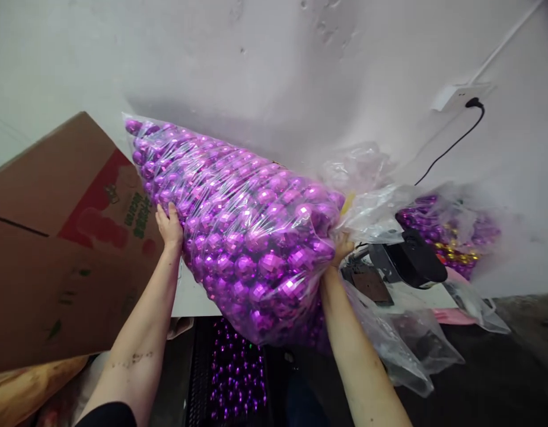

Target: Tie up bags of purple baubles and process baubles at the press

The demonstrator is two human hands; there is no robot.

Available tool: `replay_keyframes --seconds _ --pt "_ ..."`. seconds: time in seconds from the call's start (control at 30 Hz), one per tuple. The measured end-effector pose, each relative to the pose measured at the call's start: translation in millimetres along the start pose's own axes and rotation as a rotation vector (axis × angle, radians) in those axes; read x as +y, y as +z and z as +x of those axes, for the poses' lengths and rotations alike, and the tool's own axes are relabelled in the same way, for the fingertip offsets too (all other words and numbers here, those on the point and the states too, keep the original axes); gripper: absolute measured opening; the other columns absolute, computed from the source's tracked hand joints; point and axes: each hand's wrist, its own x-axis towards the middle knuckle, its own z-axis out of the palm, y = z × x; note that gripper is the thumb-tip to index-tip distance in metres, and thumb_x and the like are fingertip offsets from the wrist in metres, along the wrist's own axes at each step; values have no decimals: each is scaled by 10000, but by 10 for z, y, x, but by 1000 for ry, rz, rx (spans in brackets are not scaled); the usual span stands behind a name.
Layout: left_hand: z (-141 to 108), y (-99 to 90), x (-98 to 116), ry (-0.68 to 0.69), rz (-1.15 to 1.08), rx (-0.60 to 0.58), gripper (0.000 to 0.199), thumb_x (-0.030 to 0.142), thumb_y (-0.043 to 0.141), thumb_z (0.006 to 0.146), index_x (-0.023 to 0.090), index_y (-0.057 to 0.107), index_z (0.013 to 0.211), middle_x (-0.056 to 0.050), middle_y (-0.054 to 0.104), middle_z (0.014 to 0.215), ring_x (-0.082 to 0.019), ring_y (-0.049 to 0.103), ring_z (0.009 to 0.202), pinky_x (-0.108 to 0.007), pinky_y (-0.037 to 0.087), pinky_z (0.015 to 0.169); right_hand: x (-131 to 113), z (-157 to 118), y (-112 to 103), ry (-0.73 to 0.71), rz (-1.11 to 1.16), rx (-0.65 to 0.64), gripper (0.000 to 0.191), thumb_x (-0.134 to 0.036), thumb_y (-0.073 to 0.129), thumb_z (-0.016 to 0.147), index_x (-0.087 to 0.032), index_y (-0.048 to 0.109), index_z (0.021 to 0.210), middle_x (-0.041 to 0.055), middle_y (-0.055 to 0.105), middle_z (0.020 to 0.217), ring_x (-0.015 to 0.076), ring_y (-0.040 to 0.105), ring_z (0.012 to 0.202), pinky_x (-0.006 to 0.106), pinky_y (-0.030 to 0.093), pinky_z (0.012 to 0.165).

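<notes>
Apparent handling step, frame centre: right hand [343,249] grips, left hand [169,226] braces (closure indeterminable), a bulging clear-plastic bag [238,222] of shiny purple balls [271,264]; further movement would require two-handed support.

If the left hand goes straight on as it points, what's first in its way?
The clear plastic bag of purple faceted balls: the left hand appears to rest against its side. Past that, probably the wall, though depth is hard to judge.
</notes>
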Motion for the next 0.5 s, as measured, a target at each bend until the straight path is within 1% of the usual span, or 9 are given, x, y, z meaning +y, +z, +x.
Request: replay_keyframes --seconds 0.03,0.1,0.23,0.3,0.4,0.5 --pt "38 39 19 7 8 3 741 596 412 964 91 370 1504 -193 335 1589 -290 254 1510 -441 144 1256 40 56 44 22 -7 24 362 -437 540 947 -108 591 1090 47 606 997 116 588 867 273 550 760" --pt "105 109 52 23 17 7 743 578 389 982 50 356 1504 -208 340 1582 -289 271 1501 -443 149 1253 112 147 159 52 -7 33 363 -437 536 950 -103 589 1081 41 606 968 106 583 836 264 546 740" --pt "229 238 81 33 19 28 727 558 371 1000 30 352 1500 -212 359 1571 -279 303 1485 -436 159 1250 214 304 409 77 31 11 344 -426 527 958 -101 584 1053 27 595 895 69 555 742 218 524 666" --pt "288 303 75 26 20 38 732 552 379 999 17 345 1498 -224 341 1576 -283 284 1494 -432 146 1252 245 409 510 79 53 11 333 -420 531 957 -100 584 1033 18 586 865 59 544 713 199 509 635" --pt "372 402 47 23 16 44 726 554 387 995 34 340 1500 -217 315 1589 -280 241 1512 -433 112 1259 282 594 630 66 78 -1 324 -415 534 957 -102 584 1025 17 583 856 55 542 706 192 505 626" --pt "450 491 17 24 4 55 715 563 400 985 65 354 1497 -200 315 1594 -278 234 1514 -442 112 1260 325 733 731 27 93 -40 331 -418 534 956 -104 585 1048 27 592 893 67 558 743 211 521 658"
